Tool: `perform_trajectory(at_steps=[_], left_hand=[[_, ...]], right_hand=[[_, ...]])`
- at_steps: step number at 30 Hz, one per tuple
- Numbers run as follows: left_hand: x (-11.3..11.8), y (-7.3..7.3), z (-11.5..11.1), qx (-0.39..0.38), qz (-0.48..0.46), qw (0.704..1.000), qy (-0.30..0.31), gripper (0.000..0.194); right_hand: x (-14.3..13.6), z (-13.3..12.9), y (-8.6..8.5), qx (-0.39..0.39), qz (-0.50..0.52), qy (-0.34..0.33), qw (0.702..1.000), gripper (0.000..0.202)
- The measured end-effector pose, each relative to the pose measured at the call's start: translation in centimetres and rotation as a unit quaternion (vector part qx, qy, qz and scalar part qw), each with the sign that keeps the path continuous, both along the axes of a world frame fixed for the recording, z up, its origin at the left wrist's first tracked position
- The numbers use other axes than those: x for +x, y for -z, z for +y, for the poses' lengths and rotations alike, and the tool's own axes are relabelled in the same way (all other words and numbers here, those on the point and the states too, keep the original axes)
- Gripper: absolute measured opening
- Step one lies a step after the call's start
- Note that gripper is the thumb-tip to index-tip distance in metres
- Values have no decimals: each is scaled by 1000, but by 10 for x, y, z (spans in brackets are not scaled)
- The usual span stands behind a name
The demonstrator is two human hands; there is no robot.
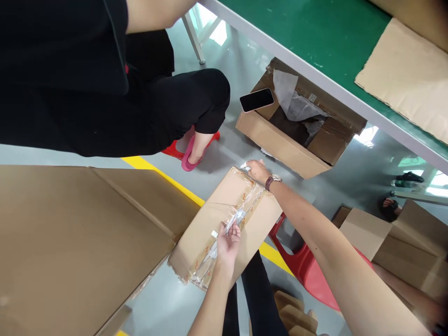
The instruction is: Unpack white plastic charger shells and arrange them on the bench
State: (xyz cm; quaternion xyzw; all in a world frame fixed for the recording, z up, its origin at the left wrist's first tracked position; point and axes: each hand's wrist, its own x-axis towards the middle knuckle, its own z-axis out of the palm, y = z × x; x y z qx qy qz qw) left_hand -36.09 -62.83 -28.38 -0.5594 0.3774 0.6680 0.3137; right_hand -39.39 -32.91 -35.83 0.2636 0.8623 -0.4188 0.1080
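Observation:
A cardboard box [219,212] with clear, orange-printed packing tape [252,193] along its middle seam is tilted in front of me, above my legs. My left hand [229,240] lies palm up over the seam, its fingers curled at the seam's edge beside a pale, shiny strip. At the box's far end is my right hand [258,171], a watch on its wrist. Its fingers are closed around a small white object [244,165], mostly hidden, whose kind I cannot make out. The box's contents are not visible.
A person in dark clothes [182,100] sits at the upper left. An open carton [283,144] with a phone [257,100] on it stands by a green-topped table [315,32]. A large carton [70,242] fills the lower left; a red stool [315,275] stands right.

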Motion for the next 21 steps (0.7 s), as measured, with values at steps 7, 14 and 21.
perform_trajectory(at_steps=[7, 14, 21], left_hand=[[1, 1, 1, 10, -7, 999, -35, 23], [0, 1, -1, 0, 0, 1000, -19, 23], [5, 6, 3, 13, 7, 1000, -14, 20]], right_hand=[[-2, 2, 7, -29, -4, -8, 1000, 47], [56, 2, 13, -47, -9, -41, 998, 47], [64, 1, 9, -46, -9, -28, 999, 46]])
